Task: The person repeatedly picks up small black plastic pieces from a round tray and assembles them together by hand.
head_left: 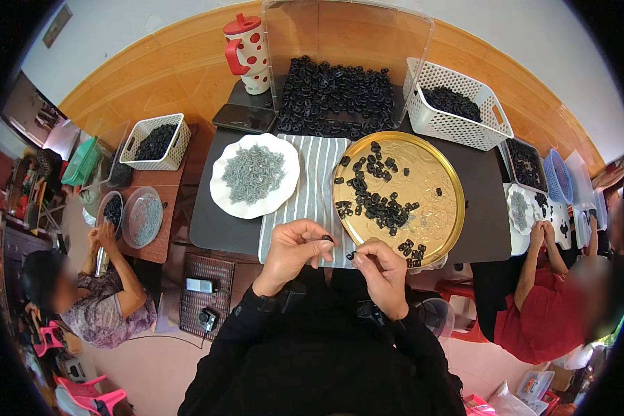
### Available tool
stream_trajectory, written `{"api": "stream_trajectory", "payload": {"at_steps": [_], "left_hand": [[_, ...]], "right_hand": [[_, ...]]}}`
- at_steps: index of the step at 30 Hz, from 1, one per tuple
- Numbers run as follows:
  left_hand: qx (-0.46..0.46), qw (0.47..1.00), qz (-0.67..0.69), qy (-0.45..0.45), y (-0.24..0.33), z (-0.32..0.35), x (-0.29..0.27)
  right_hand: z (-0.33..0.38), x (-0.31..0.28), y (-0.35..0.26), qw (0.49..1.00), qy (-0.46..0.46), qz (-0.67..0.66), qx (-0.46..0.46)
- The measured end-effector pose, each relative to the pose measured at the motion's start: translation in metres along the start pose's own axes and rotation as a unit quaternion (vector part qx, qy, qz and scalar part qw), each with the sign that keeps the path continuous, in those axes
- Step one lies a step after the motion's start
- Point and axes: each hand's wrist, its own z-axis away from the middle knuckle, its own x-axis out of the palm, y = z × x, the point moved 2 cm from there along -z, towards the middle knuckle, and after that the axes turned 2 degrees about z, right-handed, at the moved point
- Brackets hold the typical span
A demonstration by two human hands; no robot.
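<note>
In the head view I see both of the wearer's bare hands over the near edge of the dark counter (218, 229). The left hand (292, 253) pinches a small black piece (328, 239) between thumb and forefinger. The right hand (383, 277) has its fingers closed on a second black piece (351, 256), held just beside the first; I can't make out the fine shape of either. Both hang over the near end of a grey-and-white striped cloth (315, 187).

To the left of the hands I have a white scalloped plate (256, 210) heaped with pale grey pieces (253, 173). To the right, a round gold tray (440, 222) carries loose black parts (388, 210), mostly clustered toward its left and lower side. Behind them stands a clear bin (350, 35) with many more black parts, a white perforated basket (451, 125) on its right and a spotted tumbler (255, 62) on its left. A co-worker (107, 312) sits off to each side, each with hands at another work surface.
</note>
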Motion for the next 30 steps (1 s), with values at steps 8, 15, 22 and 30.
{"api": "stream_trajectory", "payload": {"at_steps": [8, 15, 22, 30], "left_hand": [[0.02, 0.998, 0.051, 0.037, -0.007, 0.009, 0.009], [0.036, 0.998, 0.028, 0.041, -0.005, 0.012, 0.011], [0.025, 0.999, 0.024, 0.035, -0.007, 0.013, 0.013], [0.018, 0.999, 0.018, 0.028, -0.011, 0.013, 0.013]], "right_hand": [[-0.003, 0.007, -0.007, 0.997, 0.001, 0.077, -0.024], [-0.004, 0.007, -0.004, 0.994, -0.001, 0.104, -0.044], [-0.002, 0.007, -0.003, 0.996, 0.008, 0.088, -0.018], [-0.001, 0.007, -0.002, 0.996, 0.013, 0.086, 0.003]]}}
